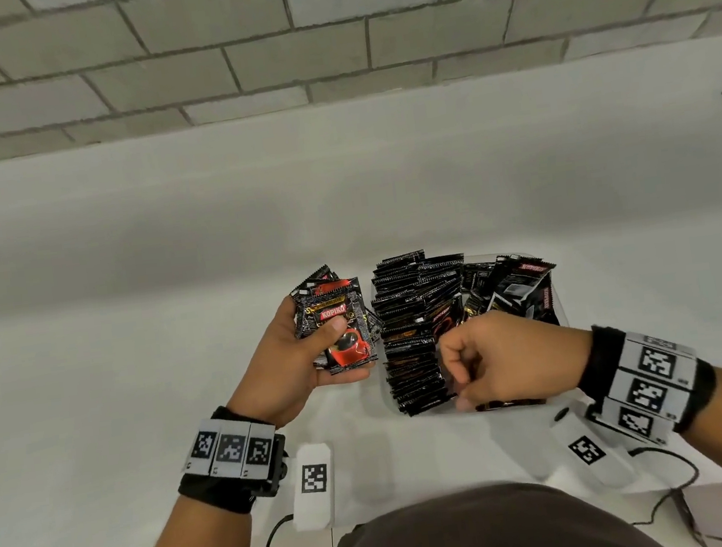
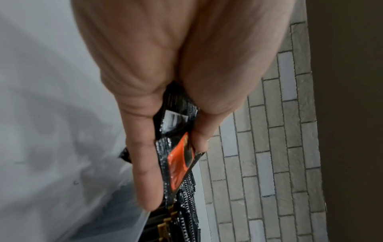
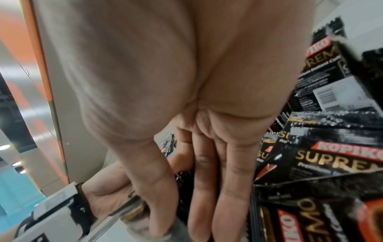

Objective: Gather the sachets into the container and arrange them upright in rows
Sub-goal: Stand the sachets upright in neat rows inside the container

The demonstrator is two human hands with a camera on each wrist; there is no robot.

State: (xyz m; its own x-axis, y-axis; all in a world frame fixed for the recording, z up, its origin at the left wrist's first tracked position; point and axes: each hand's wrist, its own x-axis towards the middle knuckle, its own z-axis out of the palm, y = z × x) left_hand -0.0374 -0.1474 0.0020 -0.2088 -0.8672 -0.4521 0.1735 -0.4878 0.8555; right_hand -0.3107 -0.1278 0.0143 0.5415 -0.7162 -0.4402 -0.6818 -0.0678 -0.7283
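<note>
Left hand (image 1: 297,363), centre-left of the head view: grasping a fanned stack of sachets (image 1: 338,321), thumb pressed on the top one, which shows a red cup and the word KOPIKO. Left wrist view confirms fingers (image 2: 145,163) and thumb clamping the stack edge-on.

Container (image 1: 386,402), clear plastic, sits just right of that stack on the white table (image 1: 131,347). Inside, at its left, a long row of sachets (image 1: 412,335) stands on edge; at its right, loose sachets (image 1: 520,290) lie tilted and jumbled.

Right hand (image 1: 496,356), centre-right: fingers curled down into the container's near end, beside the row. Whether they pinch a sachet, cannot tell; fingertips blurred in the right wrist view.
</note>
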